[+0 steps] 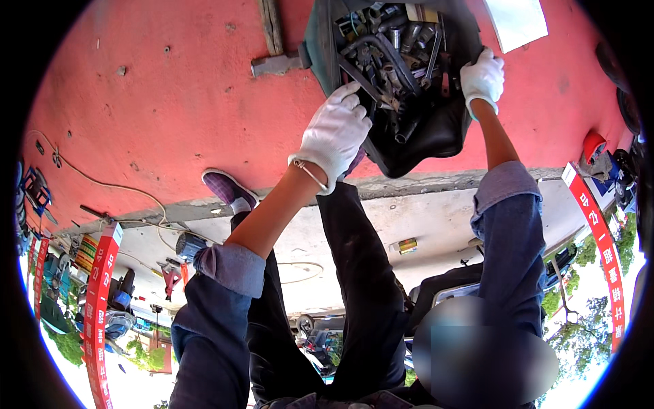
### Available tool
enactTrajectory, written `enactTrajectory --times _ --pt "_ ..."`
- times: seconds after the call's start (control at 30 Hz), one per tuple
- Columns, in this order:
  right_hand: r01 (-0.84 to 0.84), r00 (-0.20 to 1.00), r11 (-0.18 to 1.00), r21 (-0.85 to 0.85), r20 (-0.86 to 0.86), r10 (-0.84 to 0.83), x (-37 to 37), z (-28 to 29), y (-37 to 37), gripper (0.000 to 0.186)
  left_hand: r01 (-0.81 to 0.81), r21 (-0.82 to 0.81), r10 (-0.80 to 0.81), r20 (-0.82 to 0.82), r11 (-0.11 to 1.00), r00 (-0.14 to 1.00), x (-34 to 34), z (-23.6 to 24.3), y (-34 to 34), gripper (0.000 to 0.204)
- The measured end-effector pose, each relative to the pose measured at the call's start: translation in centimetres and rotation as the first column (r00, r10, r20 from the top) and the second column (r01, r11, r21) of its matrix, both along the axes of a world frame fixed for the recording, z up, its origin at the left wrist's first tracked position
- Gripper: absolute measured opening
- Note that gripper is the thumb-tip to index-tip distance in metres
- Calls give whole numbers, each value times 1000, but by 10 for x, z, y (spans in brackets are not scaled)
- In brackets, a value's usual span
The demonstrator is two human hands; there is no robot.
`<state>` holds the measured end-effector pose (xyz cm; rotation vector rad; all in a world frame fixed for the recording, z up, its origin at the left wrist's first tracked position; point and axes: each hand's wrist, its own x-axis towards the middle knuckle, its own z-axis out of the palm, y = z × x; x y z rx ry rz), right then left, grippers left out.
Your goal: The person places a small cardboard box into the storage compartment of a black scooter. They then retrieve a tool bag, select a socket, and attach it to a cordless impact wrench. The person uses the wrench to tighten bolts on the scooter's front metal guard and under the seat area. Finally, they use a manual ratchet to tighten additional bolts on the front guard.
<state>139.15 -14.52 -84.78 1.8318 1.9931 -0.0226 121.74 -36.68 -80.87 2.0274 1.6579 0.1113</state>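
A black, soft-looking tool bin (436,146) sits on the red floor in front of me, its near side sagging. Inside lies a jumble of metal sockets (412,37), wrenches (434,53) and a dark, bent frame-like tool (388,58). My left hand (335,133), in a white glove, closes its fingers on the bin's left rim. The right rim is gripped by my right hand (484,78), gloved in white too. Just left of the bin, a hammer (279,65) with a wooden handle rests on the floor.
White paper (518,22) lies beyond my right hand. A thin hose (109,183) snakes across the floor at left. Behind the red floor's edge are a small can (407,245), a dark motor-like cylinder (189,245) and red banner-like strips (101,300). A red cap-like object (594,145) lies far right.
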Motion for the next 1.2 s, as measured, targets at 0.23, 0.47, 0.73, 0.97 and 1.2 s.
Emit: enactTrajectory --times 0.23,0.47,0.73,0.97,1.2 --pt "71 983 976 -204 -150 -103 20 36 13 41 -23 -11 23 -32 1000 999 -4 -4 -17 13" --pt "34 990 976 -217 -124 -62 -13 77 -20 41 -43 45 44 -23 998 999 -28 -5 -47 14" --pt "-683 719 729 -39 -206 663 -88 -4 -48 22 -45 54 41 61 998 997 -25 -14 -50 15" --pt "-775 603 575 -264 -35 797 -120 -54 -14 32 -111 58 105 90 992 990 -23 -22 -45 14" --pt "-544 822 819 -182 -312 476 -49 -4 -11 31 -83 -9 83 86 997 993 -20 -17 -30 11"
